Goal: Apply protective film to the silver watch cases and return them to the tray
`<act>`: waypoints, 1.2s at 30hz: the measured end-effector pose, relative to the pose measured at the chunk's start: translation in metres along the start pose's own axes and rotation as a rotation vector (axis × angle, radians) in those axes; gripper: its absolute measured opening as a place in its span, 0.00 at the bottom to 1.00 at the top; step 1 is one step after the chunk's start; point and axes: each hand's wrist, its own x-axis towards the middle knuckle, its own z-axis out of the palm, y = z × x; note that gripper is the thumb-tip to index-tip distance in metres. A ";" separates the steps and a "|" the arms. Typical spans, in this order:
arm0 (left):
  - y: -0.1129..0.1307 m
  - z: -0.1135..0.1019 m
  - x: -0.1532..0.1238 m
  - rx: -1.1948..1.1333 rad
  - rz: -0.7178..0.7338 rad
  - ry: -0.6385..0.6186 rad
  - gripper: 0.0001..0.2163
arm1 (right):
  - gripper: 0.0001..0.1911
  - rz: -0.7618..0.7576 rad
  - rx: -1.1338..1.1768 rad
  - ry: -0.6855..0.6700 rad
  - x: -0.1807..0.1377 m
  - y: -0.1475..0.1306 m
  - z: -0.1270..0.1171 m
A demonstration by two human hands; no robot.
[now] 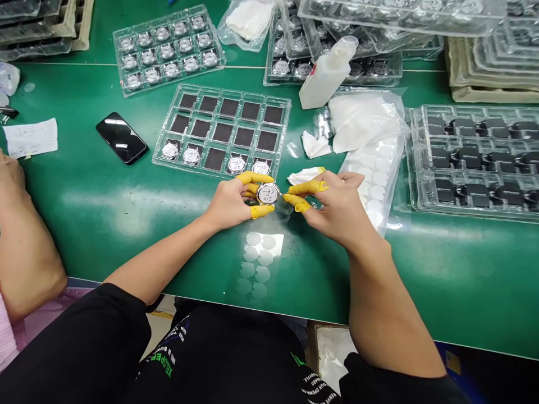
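My left hand [231,202], in yellow finger cots, grips a round silver metal disc [268,193] with a printed face by its edges. My right hand [332,205], also in yellow cots, reaches in from the right. Its fingertips sit at the disc's right edge, and anything thin held there is too small to tell. A crumpled white wipe [305,175] lies just beyond those fingers. Below my hands, a clear sheet of round stickers [256,264] lies on the green mat [92,191]. A white-backed sheet of round stickers [377,179] lies to the right.
A clear tray with dark pads and several silver discs [221,132] stands just beyond my hands. More trays fill the far side and right. A white bottle [326,73], a black phone [121,137] and a paper slip [31,137] lie about. A co-worker's arm [25,241] rests at left.
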 end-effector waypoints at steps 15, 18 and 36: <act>0.004 -0.002 0.005 -0.078 -0.140 -0.061 0.30 | 0.18 0.723 0.918 0.098 0.005 -0.043 0.026; 0.005 -0.002 0.004 -0.079 -0.129 -0.075 0.28 | 0.21 0.810 0.968 0.030 0.004 -0.047 0.029; 0.002 -0.003 0.004 0.002 -0.096 -0.091 0.26 | 0.20 0.807 0.841 0.060 0.004 -0.048 0.029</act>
